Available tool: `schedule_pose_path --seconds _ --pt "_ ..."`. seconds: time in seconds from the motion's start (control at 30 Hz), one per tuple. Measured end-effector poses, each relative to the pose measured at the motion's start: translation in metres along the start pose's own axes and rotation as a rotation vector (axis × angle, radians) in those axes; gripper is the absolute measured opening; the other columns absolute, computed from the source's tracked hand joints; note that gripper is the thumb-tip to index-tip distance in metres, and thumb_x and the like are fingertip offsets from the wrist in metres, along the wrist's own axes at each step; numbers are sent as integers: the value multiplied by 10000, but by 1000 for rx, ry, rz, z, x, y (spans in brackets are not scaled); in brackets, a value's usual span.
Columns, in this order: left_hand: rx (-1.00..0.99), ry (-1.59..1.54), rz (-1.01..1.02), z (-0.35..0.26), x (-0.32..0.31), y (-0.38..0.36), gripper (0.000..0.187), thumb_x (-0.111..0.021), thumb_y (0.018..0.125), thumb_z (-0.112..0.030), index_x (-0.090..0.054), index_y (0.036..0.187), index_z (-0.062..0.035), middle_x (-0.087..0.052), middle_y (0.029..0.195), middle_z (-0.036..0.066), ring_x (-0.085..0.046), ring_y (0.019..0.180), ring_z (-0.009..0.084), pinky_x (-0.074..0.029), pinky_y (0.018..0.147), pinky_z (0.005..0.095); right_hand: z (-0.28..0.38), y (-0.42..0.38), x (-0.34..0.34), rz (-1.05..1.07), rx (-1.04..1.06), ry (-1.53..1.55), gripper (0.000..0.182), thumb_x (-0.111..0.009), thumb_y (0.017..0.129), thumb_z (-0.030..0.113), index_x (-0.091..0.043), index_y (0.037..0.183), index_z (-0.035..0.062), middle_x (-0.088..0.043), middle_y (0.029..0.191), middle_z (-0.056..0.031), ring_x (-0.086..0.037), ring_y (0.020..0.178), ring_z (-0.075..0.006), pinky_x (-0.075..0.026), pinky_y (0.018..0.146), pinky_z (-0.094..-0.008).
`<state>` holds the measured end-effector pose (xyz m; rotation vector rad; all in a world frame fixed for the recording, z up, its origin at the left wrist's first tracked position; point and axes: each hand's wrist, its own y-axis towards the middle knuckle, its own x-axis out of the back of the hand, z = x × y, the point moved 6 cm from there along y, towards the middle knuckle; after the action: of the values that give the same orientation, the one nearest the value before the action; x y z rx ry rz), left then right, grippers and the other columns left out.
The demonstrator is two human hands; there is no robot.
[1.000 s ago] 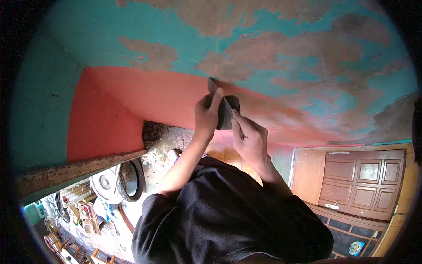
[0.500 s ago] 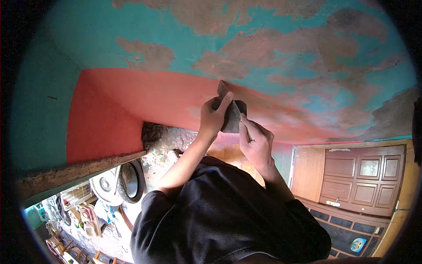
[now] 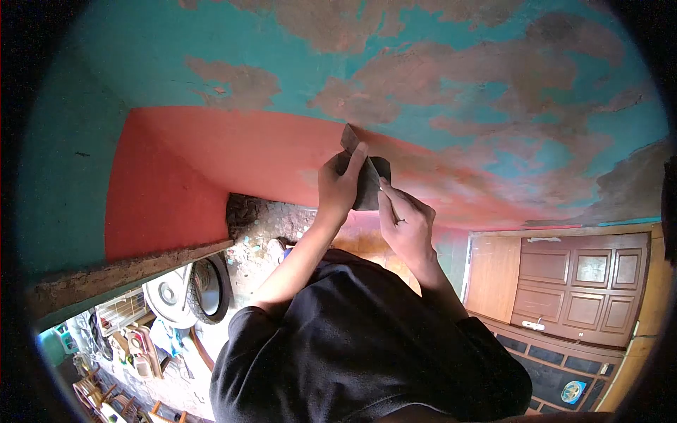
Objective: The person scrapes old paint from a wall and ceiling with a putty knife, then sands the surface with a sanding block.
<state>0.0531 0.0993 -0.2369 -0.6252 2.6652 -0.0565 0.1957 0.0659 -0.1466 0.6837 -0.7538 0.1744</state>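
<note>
In front of the wall, painted teal above and red below, my left hand grips a dark grey sheet, its thumb on top. The sheet looks folded or creased, with one pointed corner standing up toward the wall. My right hand is closed with its fingertips pinching a thin, pale-edged flat piece that lies across the sheet. Whether this piece is a blade or part of the sheet I cannot tell. Brown-grey patches cover parts of the teal paint.
A brown panelled door stands at the right. At the lower left are a wheel with a tyre, a rough ledge and several wooden chairs. A foot shows on the floor below the wall.
Both hands have shifted slightly left together with the dark sheet and the thin piece. The grip of each hand looks the same.
</note>
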Motion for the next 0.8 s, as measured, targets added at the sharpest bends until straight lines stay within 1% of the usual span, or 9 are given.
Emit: schedule_pose_path --seconds 0.2,0.3,0.33,0.47,0.5,0.6,0.67,0.73,0.8 --pt "8 102 -78 -18 25 8 443 -696 987 -376 -699 877 54 -657 758 26 -544 732 85 -458 666 291 17 25 -18 93 -45 65 247 -694 872 -40 -725 1117 -61 -746 924 -226 -753 743 -300 -583 661 -353" --pt "20 61 -48 -16 23 5 435 -703 982 -365 -676 846 48 -639 766 24 -544 735 87 -454 662 304 16 13 -15 16 52 57 267 -694 874 -29 -720 1139 -50 -730 874 -227 -723 675 -304 -563 606 -349" --pt "-118 80 -68 -14 22 8 437 -701 982 -371 -688 864 49 -660 786 43 -554 743 90 -464 670 304 17 13 -12 -29 87 55 282 -690 875 -22 -713 1156 -43 -716 830 -228 -693 609 -314 -545 558 -351" --pt "-44 10 -77 -25 37 14 417 -714 974 -357 -686 860 43 -646 759 31 -546 735 86 -460 663 304 24 29 -28 -20 134 81 268 -689 869 -38 -714 1136 -46 -700 806 -233 -693 621 -339 -540 550 -371" --pt "-1 -20 -78 -28 41 15 414 -716 973 -354 -683 856 41 -637 746 27 -541 728 84 -458 657 306 33 33 -29 50 31 39 243 -700 872 -31 -727 1111 -65 -742 915 -229 -751 756 -319 -578 671 -334" --pt "-31 42 -56 -31 40 14 432 -715 972 -370 -689 852 44 -637 724 25 -539 703 85 -456 645 304 37 26 -24 40 23 22 243 -704 869 -29 -728 1108 -66 -742 914 -232 -756 770 -317 -580 674 -340" --pt "-87 89 -63 -46 38 11 456 -707 973 -390 -694 851 48 -642 727 32 -537 691 87 -453 633 302 39 32 -25 23 65 24 246 -698 871 -34 -721 1114 -65 -731 880 -226 -739 723 -312 -567 637 -349" --pt "-14 100 -53 -44 40 13 449 -718 965 -387 -701 854 48 -646 726 31 -545 696 87 -456 638 299 42 31 -22 -27 104 19 252 -686 874 -45 -709 1124 -61 -709 812 -215 -705 629 -302 -541 562 -367" --pt "-5 81 -66 -41 45 15 453 -725 958 -394 -704 850 46 -644 720 32 -553 705 85 -460 643 299 45 33 -24 -51 130 56 252 -691 872 -40 -709 1123 -64 -716 832 -222 -720 655 -303 -551 574 -366"
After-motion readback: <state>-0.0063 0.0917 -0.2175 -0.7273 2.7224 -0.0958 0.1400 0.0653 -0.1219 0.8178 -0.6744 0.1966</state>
